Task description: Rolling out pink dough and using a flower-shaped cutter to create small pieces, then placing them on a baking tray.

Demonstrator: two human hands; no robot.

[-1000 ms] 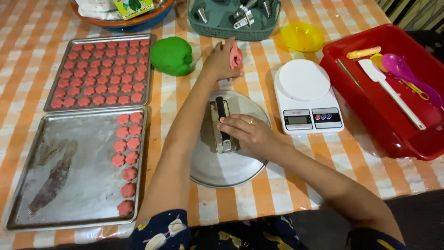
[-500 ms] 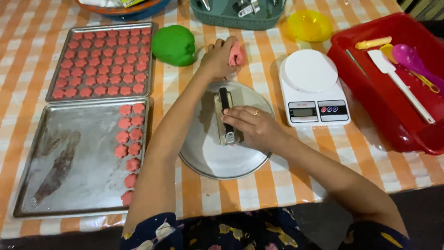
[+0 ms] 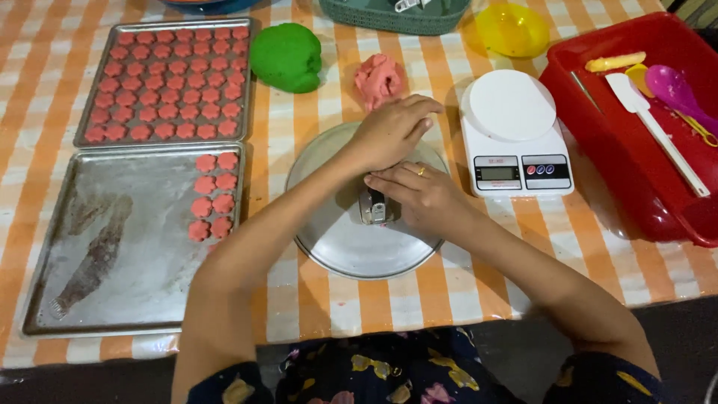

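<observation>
Checked table (image 3: 449, 299): both hands (image 3: 404, 161) curled over press (image 3: 374, 206).

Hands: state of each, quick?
Left hand: closed, pressing down on the metal press.
Right hand: closed, gripping the press over the round plate.

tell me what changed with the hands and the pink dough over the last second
The left hand let go of the pink dough lump, which now lies on the tablecloth, and came down to the small metal tool on the round metal plate, beside the right hand. The right hand stayed on the tool. Both baking trays, the green dough and the scale are unchanged.
</observation>
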